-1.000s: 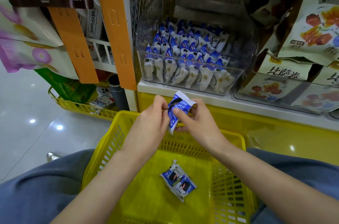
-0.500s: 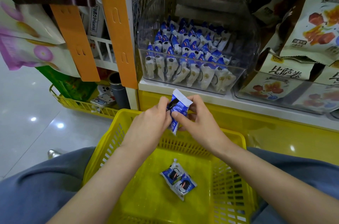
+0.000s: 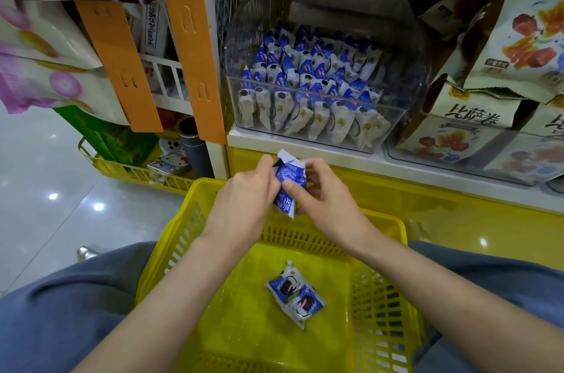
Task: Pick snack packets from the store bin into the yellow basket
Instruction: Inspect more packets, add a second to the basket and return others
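- Reaches in from the near left with the left hand, forearm bare, back of the hand up, fingers curled forward and pinching the left edge of a blue-and-white snack packet.
- Holds that packet upright between both hands, above the far rim of the yellow basket and just below the white shelf edge; crimped white top flap sticking up.
- Leaves two more of the same packets lying side by side, touching, on the basket floor.
- Comes in from the near right with the right hand, thumb pressed across the packet's front, remaining fingers bent round behind it; grip closed on the packet from that side.
- Keeps the same two-handed hold as a second ago: packet hardly shifted, not yet let go, pair in the basket unmoved.
- Shows, far and to the right, the clear store bin on the shelf, packed with rows of matching packets standing on end.
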Motion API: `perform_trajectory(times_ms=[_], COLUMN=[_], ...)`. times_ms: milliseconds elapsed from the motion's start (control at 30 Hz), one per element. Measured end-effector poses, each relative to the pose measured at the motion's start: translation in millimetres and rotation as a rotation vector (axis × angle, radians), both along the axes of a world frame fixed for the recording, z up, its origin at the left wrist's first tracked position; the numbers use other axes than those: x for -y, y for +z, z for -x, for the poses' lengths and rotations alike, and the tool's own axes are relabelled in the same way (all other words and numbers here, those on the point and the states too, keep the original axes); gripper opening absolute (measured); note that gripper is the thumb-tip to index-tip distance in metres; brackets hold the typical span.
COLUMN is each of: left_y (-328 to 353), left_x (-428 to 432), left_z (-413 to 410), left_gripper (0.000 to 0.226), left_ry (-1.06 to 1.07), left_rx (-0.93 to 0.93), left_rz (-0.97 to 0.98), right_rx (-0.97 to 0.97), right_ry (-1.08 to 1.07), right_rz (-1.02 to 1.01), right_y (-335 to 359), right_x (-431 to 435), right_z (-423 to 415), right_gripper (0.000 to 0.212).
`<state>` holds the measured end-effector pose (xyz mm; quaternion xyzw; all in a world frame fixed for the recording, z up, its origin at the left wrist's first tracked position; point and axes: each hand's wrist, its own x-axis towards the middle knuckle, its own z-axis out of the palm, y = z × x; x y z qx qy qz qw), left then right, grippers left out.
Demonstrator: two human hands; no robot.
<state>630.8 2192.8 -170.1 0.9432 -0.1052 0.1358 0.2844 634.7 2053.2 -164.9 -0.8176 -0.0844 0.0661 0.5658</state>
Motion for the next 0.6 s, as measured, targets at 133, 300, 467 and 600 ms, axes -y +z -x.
perform_trajectory(times_ms=[133, 300, 467, 600], left_y=[-5, 2, 4, 3], left_x=[3, 11, 10, 13], left_z=[-2, -4, -4, -4], left_gripper=[0.017, 0.021, 0.041, 0.016], left_ry=[0.025, 0.056, -0.039, 0.038], left_rx=[-0.149, -0.439, -0.564, -0.461], left_rz=[0.300, 0.889, 1.007, 0.930], right_rx=[-0.048, 0.016, 0.086, 0.155], right_ry=[-0.024, 0.118, 0.058, 0.010], right_rz=[-0.067, 0.008, 0.134, 0.300], right_y=[0, 3, 0, -2], right_x=[1, 1, 3, 3], right_z=[-5, -3, -3, -2], right_gripper=[0.017, 0.041, 0.062, 0.075])
